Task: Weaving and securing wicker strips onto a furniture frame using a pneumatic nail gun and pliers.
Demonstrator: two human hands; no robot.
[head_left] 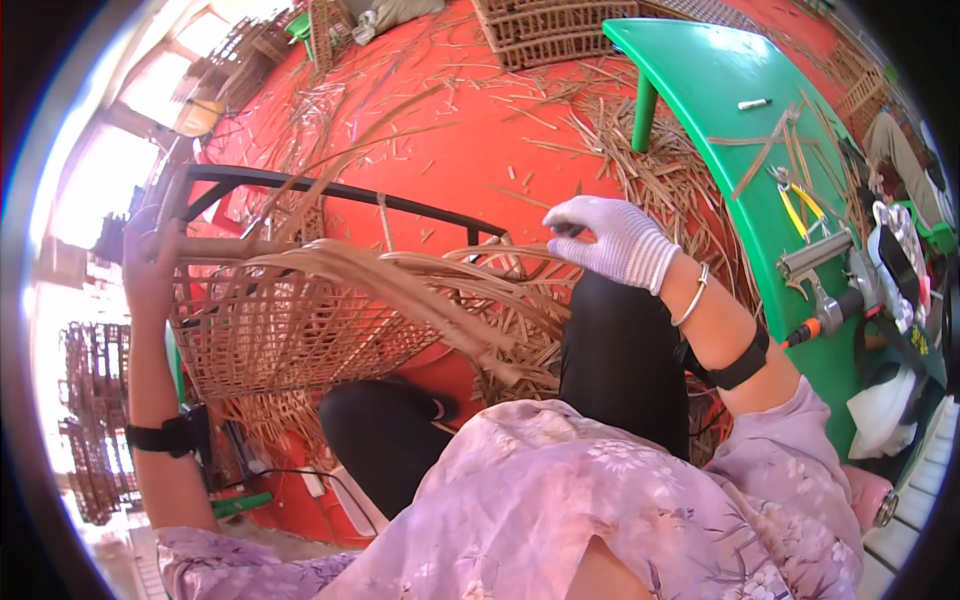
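A half-woven wicker piece [290, 335] with an open lattice of brown strips leans across in front of my knees, on a black frame [345, 190]. My bare left hand [150, 258] grips the left end of that frame; glare washes out its fingers. Long loose rattan strips [400, 290] sweep from the weave toward my right side. Above my right knee is my right hand [612, 238] in a white knit glove, its fingers curled and the thumb close to the fingertips. Whatever lies between those tips is too small to make out.
At the right stands a green table [715, 90] with yellow-handled pliers [800, 210], a power tool [825, 300] and a small white stick [754, 104]. Cut strips [640, 170] litter the red floor [450, 140]. A woven basket [545, 35] stands at the back.
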